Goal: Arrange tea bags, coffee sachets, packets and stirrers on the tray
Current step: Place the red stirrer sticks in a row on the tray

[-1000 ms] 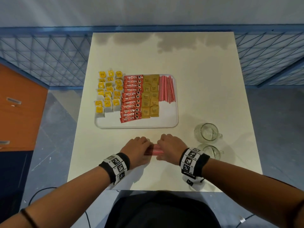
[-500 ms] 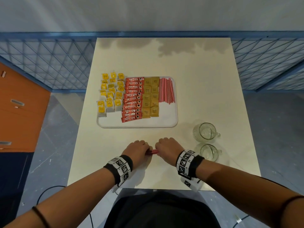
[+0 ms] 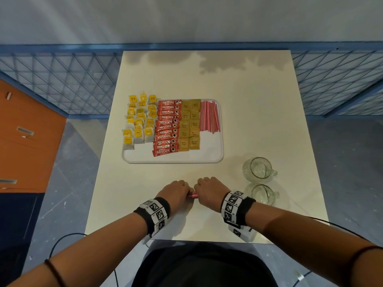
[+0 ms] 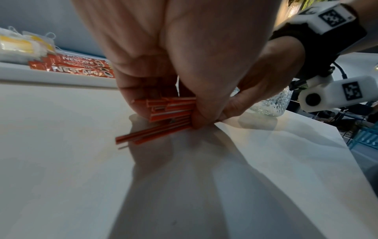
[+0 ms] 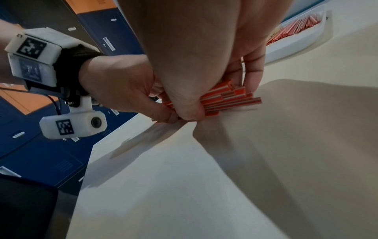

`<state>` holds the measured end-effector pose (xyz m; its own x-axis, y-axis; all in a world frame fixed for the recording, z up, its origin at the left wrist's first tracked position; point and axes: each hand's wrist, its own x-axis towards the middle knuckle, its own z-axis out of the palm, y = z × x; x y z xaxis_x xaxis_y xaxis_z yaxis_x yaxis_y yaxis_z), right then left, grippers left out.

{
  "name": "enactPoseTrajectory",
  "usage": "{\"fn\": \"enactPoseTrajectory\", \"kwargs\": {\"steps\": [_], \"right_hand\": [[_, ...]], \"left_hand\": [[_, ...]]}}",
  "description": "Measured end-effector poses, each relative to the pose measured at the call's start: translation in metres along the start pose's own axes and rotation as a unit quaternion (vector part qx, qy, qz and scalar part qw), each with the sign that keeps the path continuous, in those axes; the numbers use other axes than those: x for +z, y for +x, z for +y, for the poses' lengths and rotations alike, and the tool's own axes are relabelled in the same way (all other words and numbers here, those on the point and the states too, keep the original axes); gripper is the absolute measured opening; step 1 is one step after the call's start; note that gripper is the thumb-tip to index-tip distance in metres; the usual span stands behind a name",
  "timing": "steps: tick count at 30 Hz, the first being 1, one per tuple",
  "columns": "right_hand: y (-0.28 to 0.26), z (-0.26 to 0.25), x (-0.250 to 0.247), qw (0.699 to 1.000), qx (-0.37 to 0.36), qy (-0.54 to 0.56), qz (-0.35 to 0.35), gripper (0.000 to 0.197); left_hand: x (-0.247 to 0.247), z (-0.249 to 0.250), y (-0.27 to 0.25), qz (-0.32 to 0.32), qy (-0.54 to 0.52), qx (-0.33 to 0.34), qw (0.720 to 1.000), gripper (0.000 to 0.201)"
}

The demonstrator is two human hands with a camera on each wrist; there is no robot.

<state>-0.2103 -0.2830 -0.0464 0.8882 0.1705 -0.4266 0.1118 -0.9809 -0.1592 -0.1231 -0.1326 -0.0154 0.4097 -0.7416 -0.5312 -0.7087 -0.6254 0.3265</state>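
A bundle of red-and-white stirrers (image 3: 192, 195) lies on the table near its front edge, gripped at one end by my left hand (image 3: 176, 192) and at the other by my right hand (image 3: 208, 190). The left wrist view shows the stirrers (image 4: 163, 113) with uneven ends under my fingers; the right wrist view shows the stirrers (image 5: 225, 98) the same way. Beyond them, the white tray (image 3: 211, 157) holds yellow tea bags (image 3: 138, 121), red Nescafe sachets (image 3: 166, 127), tan packets (image 3: 189, 125) and a row of stirrers (image 3: 209, 117).
Two empty glass mugs (image 3: 258, 168) (image 3: 263, 193) stand on the table right of my right hand. An orange and blue cabinet (image 3: 24, 146) is on the left, and a blue mesh fence (image 3: 62, 79) runs behind the table.
My hands have slid closer together along the bundle, so less of the stirrers shows between them. The head view has tilted slightly.
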Motion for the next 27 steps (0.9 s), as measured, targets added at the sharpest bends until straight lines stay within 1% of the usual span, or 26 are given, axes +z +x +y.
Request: {"fn": "enactPoseTrajectory", "kwargs": {"steps": [2,4,6,9,11,13,14,15,16,17,20,23,25,27], "right_hand": [[-0.002,0.002,0.003,1.000,-0.005,0.003,0.015,0.009],[-0.003,0.005,0.003,1.000,-0.014,0.007,0.014,0.007],[-0.004,0.007,-0.001,1.000,-0.026,0.006,0.004,0.008],[-0.005,0.009,-0.005,0.999,-0.029,0.007,-0.027,0.017],[-0.006,0.007,-0.007,0.999,-0.034,0.000,-0.024,0.014],[-0.008,0.004,-0.007,0.998,-0.024,-0.020,-0.050,0.008],[-0.009,0.003,-0.004,0.998,-0.018,-0.027,-0.059,0.014],[-0.007,0.005,0.002,0.998,-0.019,-0.031,-0.055,0.022],[-0.005,0.007,0.005,0.998,-0.015,-0.025,-0.057,0.026],[-0.003,0.008,0.005,0.998,-0.021,-0.028,-0.046,0.028],[-0.003,0.007,0.005,0.997,-0.044,-0.052,-0.019,0.028],[-0.003,0.010,0.003,0.999,-0.041,-0.013,-0.008,0.029],[-0.003,0.009,-0.003,0.999,-0.038,0.001,0.025,0.024],[-0.002,0.011,-0.010,0.999,-0.033,0.033,0.000,0.004]], "left_hand": [[0.001,0.000,0.000,0.000,-0.007,0.005,1.000,0.027],[0.001,0.000,0.001,-0.004,-0.008,0.000,1.000,0.029],[0.000,0.002,0.002,-0.009,-0.008,-0.007,1.000,0.029],[-0.002,0.003,0.002,-0.023,0.010,0.000,1.000,0.030],[-0.001,0.004,0.002,-0.036,0.022,0.008,0.999,0.034],[0.002,0.005,0.003,-0.044,0.030,0.010,0.999,0.037],[0.003,0.004,0.004,-0.046,0.032,0.009,0.998,0.037],[0.004,0.005,0.005,-0.049,0.033,0.009,0.998,0.037],[0.004,0.005,0.005,-0.052,0.033,0.009,0.998,0.036],[0.004,0.005,0.005,-0.055,0.033,0.010,0.998,0.035],[0.007,0.002,0.006,-0.059,0.043,0.016,0.997,0.030],[0.009,0.001,0.006,-0.063,0.052,0.022,0.996,0.023],[0.009,0.000,0.006,-0.066,0.041,0.020,0.997,0.022],[0.006,-0.001,0.005,-0.063,0.023,0.025,0.997,0.024]]}}
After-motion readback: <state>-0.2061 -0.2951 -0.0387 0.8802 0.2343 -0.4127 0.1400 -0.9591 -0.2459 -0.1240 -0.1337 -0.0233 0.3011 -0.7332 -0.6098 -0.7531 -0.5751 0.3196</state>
